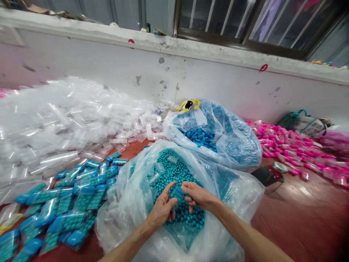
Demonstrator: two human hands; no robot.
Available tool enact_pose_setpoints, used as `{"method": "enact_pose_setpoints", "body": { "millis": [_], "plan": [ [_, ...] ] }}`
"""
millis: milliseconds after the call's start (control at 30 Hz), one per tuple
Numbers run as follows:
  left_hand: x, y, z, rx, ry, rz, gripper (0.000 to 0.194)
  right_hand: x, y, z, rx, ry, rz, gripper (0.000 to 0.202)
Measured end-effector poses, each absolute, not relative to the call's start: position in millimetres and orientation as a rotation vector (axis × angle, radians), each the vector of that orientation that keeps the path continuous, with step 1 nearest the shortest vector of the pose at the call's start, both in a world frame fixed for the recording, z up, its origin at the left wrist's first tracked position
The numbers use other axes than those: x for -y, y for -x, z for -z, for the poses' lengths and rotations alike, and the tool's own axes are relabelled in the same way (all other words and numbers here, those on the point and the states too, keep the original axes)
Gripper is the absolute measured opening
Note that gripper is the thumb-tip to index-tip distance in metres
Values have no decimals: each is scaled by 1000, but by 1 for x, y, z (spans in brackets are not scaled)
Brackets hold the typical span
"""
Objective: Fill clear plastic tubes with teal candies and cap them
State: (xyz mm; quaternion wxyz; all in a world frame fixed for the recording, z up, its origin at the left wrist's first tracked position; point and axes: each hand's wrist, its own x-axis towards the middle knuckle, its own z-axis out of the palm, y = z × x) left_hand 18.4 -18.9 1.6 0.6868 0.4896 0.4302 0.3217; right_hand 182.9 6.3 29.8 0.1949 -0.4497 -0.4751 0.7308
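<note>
A large clear plastic bag (122, 203) lies spread on the floor in front of me, filled with teal beads (174, 171). Over the beads, my right hand (198, 196) pinches a small blue cap (179, 191) between thumb and fingers. Whether a clear tube is attached to it I cannot make out. Close by on the left, my left hand (163, 208) has its thumb and index finger apart, with no object visible between them; its other fingers are curled and partly hidden. Some clear plastic tubes (154, 178) lie on the beads.
Behind stands a bag of blue caps (200, 138). Bead-filled, blue-capped tubes (68, 203) lie at left, below a large heap of clear empty tubes (68, 120). Pink-capped tubes (294, 145) and a jar with a metal lid (278, 168) are on the red floor at right.
</note>
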Motion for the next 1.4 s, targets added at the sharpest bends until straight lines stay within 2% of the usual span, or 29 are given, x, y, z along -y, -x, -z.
{"method": "enact_pose_setpoints", "body": {
  "millis": [167,400,533,667,900,1133,1267,1400],
  "plan": [
    [15,-16,-2,-938,-1143,-701,59,3,-184,-28,1410,1246,-1862,40],
    [20,-16,-10,-903,-1150,-647,64,1,-195,-32,1421,1241,-2073,36],
    [21,-18,-6,-912,-1136,-673,55,-1,-195,-28,1442,1223,-2169,30],
    [24,-20,5,-969,-1098,-711,50,0,-190,-18,1501,1316,-2054,28],
    [24,-15,6,-918,-991,-690,62,3,-180,-9,1385,1222,-2128,25],
    [22,-12,2,-886,-1022,-639,72,0,-184,-13,1423,1212,-2153,32],
    [23,-16,2,-891,-1107,-658,61,-1,-187,-13,1457,1166,-2223,31],
    [23,-17,3,-972,-1103,-711,52,4,-179,-16,1497,1334,-2030,31]
  ]
}}
